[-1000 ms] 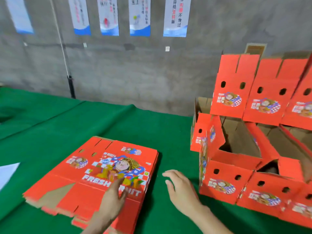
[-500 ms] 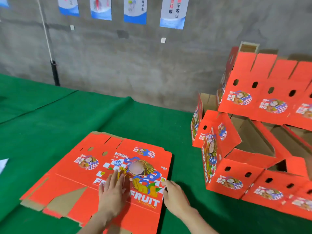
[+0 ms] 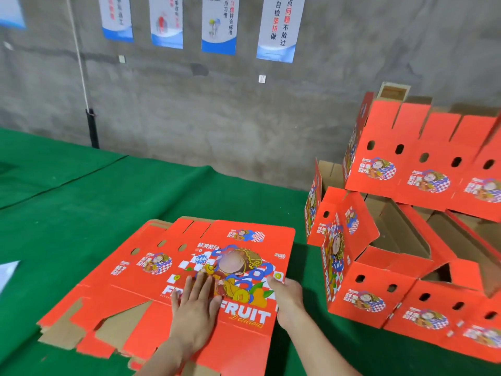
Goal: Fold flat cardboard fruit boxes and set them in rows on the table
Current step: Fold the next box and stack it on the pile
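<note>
A stack of flat boxes (image 3: pixel 122 280) lies on the green table (image 3: pixel 81 199) at about 6 o'clock in the view, close to the person. The boxes are red, with a cartoon print and the word FRUIT facing up. Brown cardboard flaps show along the stack's near-left edge.

The left hand (image 3: pixel 195 308) lies palm down on the top flat box (image 3: pixel 244 346), over the print, with its fingers straight, spread and pointing toward 12 o'clock. It holds nothing. The right hand (image 3: pixel 287 297) is at 3 o'clock of the left hand and grips the right edge of the same box. Its thumb is on top of the edge, and its fingers appear to curl under, out of sight.

From 2 to 4 o'clock stand the folded boxes (image 3: pixel 363 297), open at the top. They are set side by side in a near row, with a second tier (image 3: pixel 379 147) stacked above and behind them against the grey wall (image 3: pixel 244 118).

At 12 o'clock, posters (image 3: pixel 279 28) hang on the wall. At 9 o'clock a white sheet of paper (image 3: pixel 6 272) lies at the table's left edge.
</note>
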